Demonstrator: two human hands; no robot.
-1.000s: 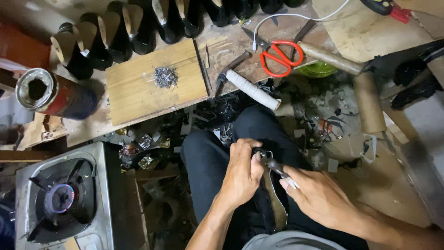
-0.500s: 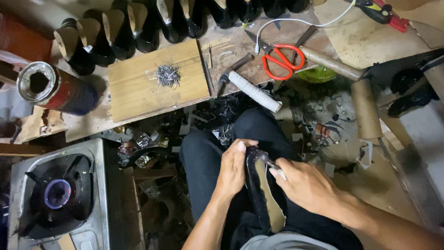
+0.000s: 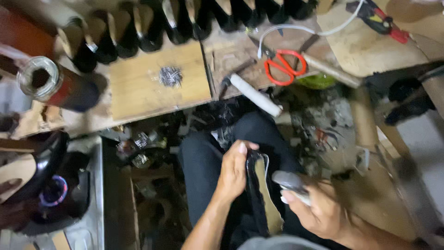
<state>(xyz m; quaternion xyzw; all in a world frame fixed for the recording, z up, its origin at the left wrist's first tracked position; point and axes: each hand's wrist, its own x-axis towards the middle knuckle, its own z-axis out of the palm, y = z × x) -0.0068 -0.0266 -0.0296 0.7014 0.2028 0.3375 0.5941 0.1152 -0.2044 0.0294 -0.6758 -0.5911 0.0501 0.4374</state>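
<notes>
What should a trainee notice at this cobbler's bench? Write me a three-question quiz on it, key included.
1. True or false: the left hand grips the black shoe on the lap while the right hand holds a grey-handled tool.
2. The handles of the scissors on the bench are: A blue, B red, C green.
3. Fill in: the small pile of nails lies on a ___ board.

Key: 1 true; 2 B; 3 wooden.
</notes>
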